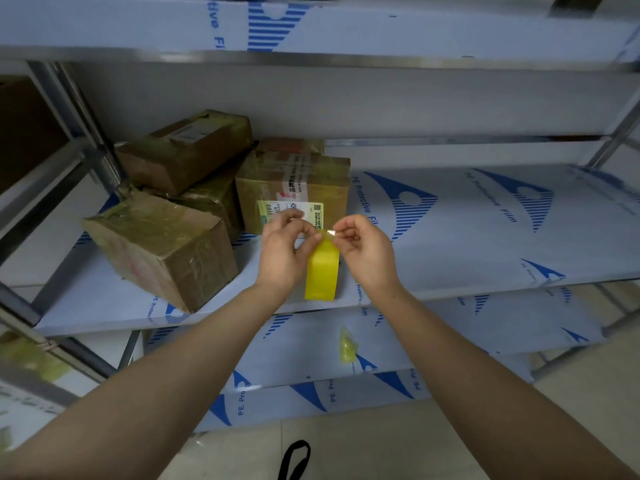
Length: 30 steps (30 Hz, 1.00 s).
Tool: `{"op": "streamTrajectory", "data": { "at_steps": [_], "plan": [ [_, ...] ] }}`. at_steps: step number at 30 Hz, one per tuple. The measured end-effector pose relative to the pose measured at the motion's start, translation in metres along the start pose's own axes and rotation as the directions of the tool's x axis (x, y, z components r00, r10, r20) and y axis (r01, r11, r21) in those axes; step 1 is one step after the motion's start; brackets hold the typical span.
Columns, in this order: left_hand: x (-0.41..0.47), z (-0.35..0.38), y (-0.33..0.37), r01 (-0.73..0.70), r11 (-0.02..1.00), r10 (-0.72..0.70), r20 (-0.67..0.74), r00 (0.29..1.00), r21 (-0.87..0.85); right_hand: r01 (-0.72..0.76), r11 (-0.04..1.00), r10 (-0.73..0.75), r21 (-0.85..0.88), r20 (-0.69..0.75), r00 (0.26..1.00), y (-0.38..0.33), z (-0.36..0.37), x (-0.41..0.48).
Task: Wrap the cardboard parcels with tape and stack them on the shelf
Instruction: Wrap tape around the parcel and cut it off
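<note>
Yellow tape roll (322,271), edge-on, left hand (284,252) and right hand (369,252) fingers (349,223) pinching its top, tape-wrapped parcels (162,247) behind

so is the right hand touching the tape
Touching. The head view shows the right hand pinching the loose end of the tape.

Bare arms, pretty plain really
Left hand (284,251) and right hand (367,254) are both bare, forearms (173,368) bare too as far back as you can see.
</note>
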<state>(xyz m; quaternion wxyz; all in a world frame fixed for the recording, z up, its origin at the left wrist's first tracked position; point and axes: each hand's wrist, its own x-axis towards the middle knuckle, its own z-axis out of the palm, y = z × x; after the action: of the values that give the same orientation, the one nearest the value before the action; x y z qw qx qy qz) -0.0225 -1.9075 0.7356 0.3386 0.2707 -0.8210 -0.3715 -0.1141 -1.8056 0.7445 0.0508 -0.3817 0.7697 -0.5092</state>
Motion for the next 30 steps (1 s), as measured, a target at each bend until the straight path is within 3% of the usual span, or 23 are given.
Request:
{"op": "streamTrajectory", "data": {
  "at_steps": [2, 7, 10, 16, 20, 24, 30],
  "plan": [
    [-0.001, 0.001, -0.006, -0.102, 0.993, 0.101, 0.012, 0.995, 0.065, 0.014, 0.998, -0.014, -0.056, -0.012, 1.0, -0.002, 0.003, 0.003],
    [0.004, 0.013, -0.014, -0.023, 0.992, 0.031, -0.066, 0.997, 0.124, 0.081, 0.955, -0.102, -0.284, -0.06, 0.993, -0.005, 0.015, 0.006],
    [0.007, 0.019, -0.014, 0.046, 0.99, -0.031, -0.111, 0.993, 0.134, 0.103, 0.942, -0.138, -0.319, -0.091, 0.986, -0.004, 0.021, 0.006],
    [0.013, 0.024, -0.014, 0.156, 0.976, -0.175, -0.122, 0.977, -0.155, 0.129, 0.965, -0.139, -0.227, -0.03, 0.99, 0.001, 0.013, 0.018],
    [0.019, 0.028, -0.006, 0.354, 0.85, -0.386, -0.003, 0.922, -0.391, 0.124, 0.968, -0.121, -0.218, 0.025, 0.992, 0.001, 0.01, 0.022],
    [0.031, 0.021, -0.005, 0.504, 0.744, -0.51, 0.114, 0.853, -0.439, 0.078, 0.976, -0.062, -0.203, 0.085, 0.994, -0.002, 0.008, 0.026],
    [0.037, 0.011, -0.001, 0.553, 0.717, -0.543, 0.158, 0.825, -0.425, 0.029, 0.934, 0.044, -0.355, 0.197, 0.979, -0.011, 0.008, 0.037]
  ]
}}
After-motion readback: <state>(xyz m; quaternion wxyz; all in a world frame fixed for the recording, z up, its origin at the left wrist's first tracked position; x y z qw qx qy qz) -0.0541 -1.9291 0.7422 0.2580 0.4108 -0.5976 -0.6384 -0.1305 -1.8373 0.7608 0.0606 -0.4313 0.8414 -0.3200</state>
